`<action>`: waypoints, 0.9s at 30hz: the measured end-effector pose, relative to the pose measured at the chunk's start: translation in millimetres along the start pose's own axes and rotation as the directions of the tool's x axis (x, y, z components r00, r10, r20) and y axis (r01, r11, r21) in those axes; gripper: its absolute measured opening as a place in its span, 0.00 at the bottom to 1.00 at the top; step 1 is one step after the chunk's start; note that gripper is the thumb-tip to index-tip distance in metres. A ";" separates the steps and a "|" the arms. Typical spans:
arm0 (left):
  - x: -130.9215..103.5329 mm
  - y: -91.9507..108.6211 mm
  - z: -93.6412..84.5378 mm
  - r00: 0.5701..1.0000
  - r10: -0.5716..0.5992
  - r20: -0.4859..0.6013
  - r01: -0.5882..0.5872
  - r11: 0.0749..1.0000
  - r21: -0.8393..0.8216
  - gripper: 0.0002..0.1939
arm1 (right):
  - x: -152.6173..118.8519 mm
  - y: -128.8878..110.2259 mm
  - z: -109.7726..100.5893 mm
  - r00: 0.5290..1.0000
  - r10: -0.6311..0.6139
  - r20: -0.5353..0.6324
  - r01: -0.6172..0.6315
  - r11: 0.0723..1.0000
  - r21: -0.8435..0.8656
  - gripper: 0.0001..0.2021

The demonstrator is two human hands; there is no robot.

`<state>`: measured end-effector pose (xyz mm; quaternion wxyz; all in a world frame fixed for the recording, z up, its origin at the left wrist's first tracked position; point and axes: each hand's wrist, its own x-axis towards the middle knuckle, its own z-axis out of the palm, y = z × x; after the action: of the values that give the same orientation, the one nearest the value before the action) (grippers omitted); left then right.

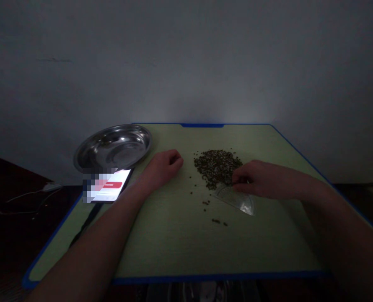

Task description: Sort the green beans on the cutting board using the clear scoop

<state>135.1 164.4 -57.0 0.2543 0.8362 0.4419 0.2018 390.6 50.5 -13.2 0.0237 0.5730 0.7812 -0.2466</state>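
Observation:
A heap of small dark brown, pellet-like grains lies on the pale green tabletop, with some white showing among them. At the heap's right edge, my right hand has its thumb and fingers pinched on a clear plastic protractor. The protractor's straight side faces me, and part of it is hidden under the fingers. Left of the heap, my left hand rests on the table, loosely curled into a fist and apart from the grains. Nothing shows in it.
A shallow steel basin stands at the back left. In front of it lies a phone with a lit screen, beside a dark strap. Stray grains lie nearer me. The table has a blue rim; a wall rises behind.

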 end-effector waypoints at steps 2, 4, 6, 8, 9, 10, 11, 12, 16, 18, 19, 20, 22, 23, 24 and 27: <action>0.1 0.0 0.1 1.000 0.007 -0.003 -0.007 1.000 0.005 0.10 | 0.4 -1.5 0.4 1.000 -0.001 -0.005 0.001 1.000 0.003 0.11; 0.5 -0.4 0.5 1.000 0.014 -0.006 -0.014 1.000 0.008 0.10 | 1.1 -3.4 0.6 1.000 -0.013 -0.007 0.013 1.000 0.018 0.10; 0.8 -0.7 0.9 1.000 0.020 -0.009 -0.019 1.000 0.014 0.10 | 1.8 -4.9 0.6 1.000 -0.025 -0.004 0.025 0.999 0.034 0.10; 0.9 -0.5 1.0 1.000 0.021 -0.009 -0.021 1.000 0.019 0.11 | 2.2 -5.5 0.6 1.000 -0.031 -0.001 0.031 0.998 0.048 0.10; 0.9 -0.2 0.9 1.000 0.019 -0.008 -0.019 1.000 0.020 0.11 | 2.2 -5.6 0.8 0.999 -0.035 0.003 0.035 0.998 0.056 0.10; 0.8 0.2 0.7 1.000 0.016 -0.002 -0.016 1.000 0.019 0.10 | 2.1 -5.8 1.1 0.999 -0.045 0.010 0.045 0.997 0.063 0.10; 0.7 0.5 0.5 1.000 0.012 0.003 -0.012 1.000 0.018 0.10 | 2.0 -6.1 1.6 0.998 -0.063 0.018 0.062 0.996 0.070 0.10; 0.6 0.8 0.4 1.000 0.008 0.005 -0.008 1.000 0.019 0.10 | 1.8 -6.6 2.3 0.996 -0.084 0.026 0.082 0.994 0.076 0.10; 0.3 0.4 0.5 1.000 0.017 0.003 -0.017 1.000 0.021 0.10 | 1.2 -11.0 5.3 0.988 -0.138 0.064 0.131 0.987 0.095 0.10; 0.1 0.3 0.5 1.000 0.021 0.003 -0.021 1.000 0.021 0.10 | 1.2 -13.8 7.0 0.984 -0.154 0.092 0.143 0.983 0.113 0.09; 0.0 0.4 0.5 1.000 0.017 0.005 -0.017 1.000 0.021 0.10 | 1.1 -15.2 7.9 0.981 -0.161 0.108 0.147 0.981 0.123 0.09; -0.1 0.6 0.4 1.000 0.010 0.005 -0.010 1.000 0.024 0.10 | 0.9 -16.6 8.8 0.980 -0.163 0.118 0.148 0.981 0.128 0.09; -0.2 1.0 0.2 1.000 0.001 0.005 -0.001 1.000 0.031 0.10 | 0.0 -20.3 10.7 0.980 -0.158 0.119 0.143 0.982 0.123 0.09; -0.1 1.1 0.2 1.000 0.002 0.003 -0.002 0.999 0.036 0.09 | -0.6 -22.7 11.8 0.982 -0.154 0.113 0.141 0.984 0.113 0.09; 0.1 1.0 0.3 1.000 0.006 -0.003 -0.006 0.999 0.039 0.09 | -1.3 -25.6 12.8 0.982 -0.154 0.109 0.143 0.984 0.103 0.09; 0.6 0.6 0.9 1.000 0.019 -0.011 -0.019 0.999 0.036 0.09 | -3.1 -36.2 16.6 0.976 -0.174 0.128 0.162 0.982 0.100 0.08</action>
<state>136.2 164.4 -57.2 0.2349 0.8437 0.4389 0.2010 354.7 32.8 -13.8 0.0305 0.4873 0.8115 -0.3210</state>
